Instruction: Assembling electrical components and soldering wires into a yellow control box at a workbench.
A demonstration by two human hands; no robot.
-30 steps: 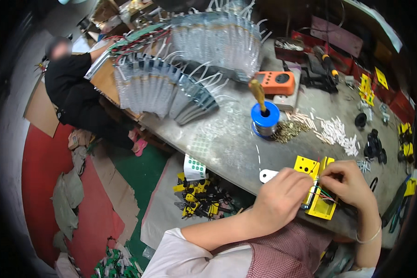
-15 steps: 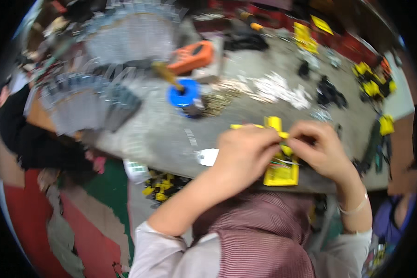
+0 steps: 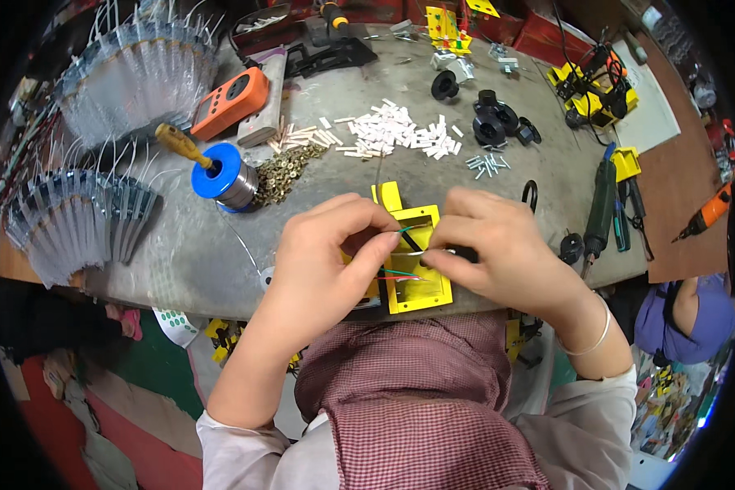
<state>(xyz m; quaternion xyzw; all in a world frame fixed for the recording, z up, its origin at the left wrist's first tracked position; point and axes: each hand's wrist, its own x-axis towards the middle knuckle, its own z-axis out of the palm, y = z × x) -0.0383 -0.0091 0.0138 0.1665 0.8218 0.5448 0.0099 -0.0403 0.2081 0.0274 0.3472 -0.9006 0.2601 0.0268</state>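
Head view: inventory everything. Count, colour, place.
Broad workbench: 1, grey, centre
Open rectangular box: 1, yellow, front centre
Thin wires: several; green, red, white; over box
Cylindrical wire spool: 1, blue, left of box
Slim tool: 1, tan, in spool
Small metal parts: pile, brass, beside spool
Short tubes: pile, white, upper centre
Metal screws: cluster, silver, right of tubes
Round plastic parts: several, black, beyond screws
Boxy socketed device: 1, orange, upper left
Plastic bundles: two groups, clear, left
Cabled housings: several, yellow/black, upper right
Left hand: 1, bare, pinching wire
Right hand: 1, bare, pinching wire
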